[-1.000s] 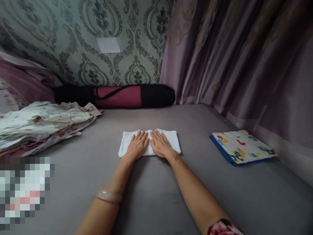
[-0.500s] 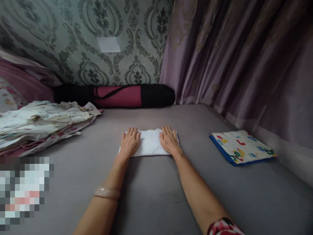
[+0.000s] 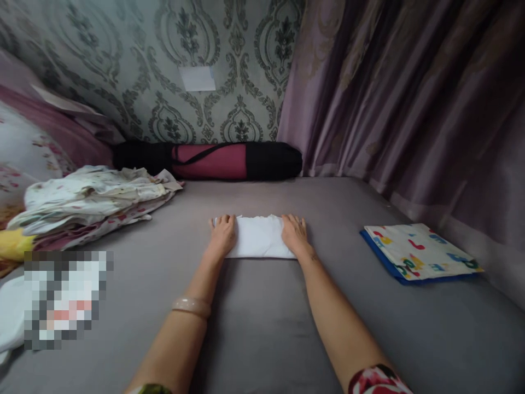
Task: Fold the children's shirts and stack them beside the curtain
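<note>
Grey sheeting [image 3: 262, 317] spreads wide before us, and on it, straight ahead, lies a white cloth [image 3: 259, 241], flat and doubled over. Our left hand [image 3: 223, 235] is over its left end and our right hand [image 3: 296, 235] over its right. Each grip has its fingers bent down toward the far corner; we cannot tell whether fabric is pinched in either one, since the fingertips are hidden from us.

A second ago our palms lay flat, side by side, at the middle of the cloth; half a second later they had parted to the ends with the fingers stretched out. Now those fingers have curled. Contact has thus gone from the centre to the edges, and we judge that the cloth is under control from both ends, its bare middle showing only faint creases.

Beyond our wrists, a bangle [image 3: 191, 307] circles the left forearm. Well apart to the right lies a folded cloth with a colourful print [image 3: 418, 246], blue along its underside. To the left is a rumpled fabric pile [image 3: 94, 191], with more of a yellow fabric [image 3: 16, 243] showing because our view has turned a little that way. At the back, a black and red long bag [image 3: 209, 161] rests below the patterned wall [image 3: 233, 65], near the purple curtain [image 3: 324, 126].
</note>
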Available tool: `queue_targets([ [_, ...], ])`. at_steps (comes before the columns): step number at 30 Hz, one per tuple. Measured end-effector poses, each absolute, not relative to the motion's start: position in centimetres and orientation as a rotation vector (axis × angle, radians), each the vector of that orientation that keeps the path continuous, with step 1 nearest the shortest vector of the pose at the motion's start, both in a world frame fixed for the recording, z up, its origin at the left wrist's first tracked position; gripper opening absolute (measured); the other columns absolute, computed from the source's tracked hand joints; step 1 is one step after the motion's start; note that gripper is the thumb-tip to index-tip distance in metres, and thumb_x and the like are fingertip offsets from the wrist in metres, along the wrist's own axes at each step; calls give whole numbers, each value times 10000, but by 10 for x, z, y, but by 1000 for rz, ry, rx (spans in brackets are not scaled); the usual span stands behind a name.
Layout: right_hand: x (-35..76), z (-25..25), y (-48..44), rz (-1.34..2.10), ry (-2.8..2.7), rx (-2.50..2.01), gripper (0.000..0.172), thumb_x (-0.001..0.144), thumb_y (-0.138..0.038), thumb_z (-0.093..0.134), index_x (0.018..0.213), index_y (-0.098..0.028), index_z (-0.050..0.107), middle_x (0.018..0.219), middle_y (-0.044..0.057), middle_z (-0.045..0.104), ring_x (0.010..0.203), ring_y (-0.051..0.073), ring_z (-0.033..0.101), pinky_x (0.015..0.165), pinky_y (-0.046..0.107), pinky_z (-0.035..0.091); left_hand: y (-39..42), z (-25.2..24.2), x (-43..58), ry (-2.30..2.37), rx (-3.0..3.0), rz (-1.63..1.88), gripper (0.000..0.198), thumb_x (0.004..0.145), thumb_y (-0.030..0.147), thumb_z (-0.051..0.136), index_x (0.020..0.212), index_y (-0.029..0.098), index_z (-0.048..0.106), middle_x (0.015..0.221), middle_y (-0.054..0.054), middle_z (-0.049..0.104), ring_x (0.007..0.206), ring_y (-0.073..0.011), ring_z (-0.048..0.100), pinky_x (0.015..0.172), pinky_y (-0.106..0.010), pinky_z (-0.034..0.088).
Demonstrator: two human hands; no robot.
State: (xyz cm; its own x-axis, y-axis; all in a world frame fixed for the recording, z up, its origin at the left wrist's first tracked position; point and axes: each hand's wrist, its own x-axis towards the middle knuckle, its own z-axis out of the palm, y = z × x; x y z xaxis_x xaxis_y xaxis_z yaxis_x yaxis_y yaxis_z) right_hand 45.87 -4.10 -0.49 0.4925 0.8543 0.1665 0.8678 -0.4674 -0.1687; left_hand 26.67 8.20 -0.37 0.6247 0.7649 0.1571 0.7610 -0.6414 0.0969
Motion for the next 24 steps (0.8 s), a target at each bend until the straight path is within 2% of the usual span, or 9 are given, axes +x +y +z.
queue_targets([
  [4,462,-5,-42,-183,-1432,-2550,410,896,-142,355,1234,-134,587,1195,166,581,1131,286,476,1036,426,237,83,-5,268,1373,2820,344,502,790,62,377,1260,159,525,1190,-153,550,1121,-284,483,1077,-521,236],
  [9,462,1,-43,-164,-1363,-2576,337,855,-185,432,1115,-153,644,1142,171,565,1090,299,465,910,394,332,84,-4,264,1337,2821,526,352,787,116,441,1075,204,623,1125,-126,557,1082,-275,470,1049,-482,256],
  [12,465,8,-44,-128,-1351,-2550,320,834,-187,466,1100,-186,645,1147,146,561,1095,286,466,900,378,342,85,2,260,1253,2810,664,279,763,130,478,981,228,621,1150,-93,582,1155,-268,441,1089,-497,182],
  [15,475,19,-48,-62,-1386,-2492,278,813,-190,504,1050,-206,649,1185,116,560,1118,263,471,913,354,348,89,13,254,1143,2747,620,238,757,151,481,947,230,600,1041,-59,653,1117,-251,497,1102,-524,138],
  [18,490,37,-57,171,-1475,-2318,241,786,-172,517,991,-193,642,1078,74,630,1000,205,546,840,285,389,95,31,245,1083,2628,514,227,761,186,472,949,214,596,898,-23,677,943,-214,581,1081,-504,201],
  [20,498,53,-66,337,-1515,-2151,207,766,-171,523,940,-181,635,942,40,663,866,169,579,747,247,408,97,48,236,1036,2544,501,232,764,241,487,959,205,608,897,-15,675,899,-205,591,1031,-450,295],
  [22,501,72,-79,449,-1540,-1994,163,753,-201,542,888,-174,629,858,18,662,791,153,581,693,235,409,96,66,225,944,2459,501,290,765,326,518,1001,195,623,917,-19,671,871,-202,592,914,-366,400],
  [24,501,91,-93,558,-1559,-1868,159,751,-254,570,876,-171,621,834,8,655,770,147,580,680,236,411,92,85,212,823,2366,444,369,765,407,544,1043,183,638,923,-23,672,830,-195,591,768,-292,444],
])
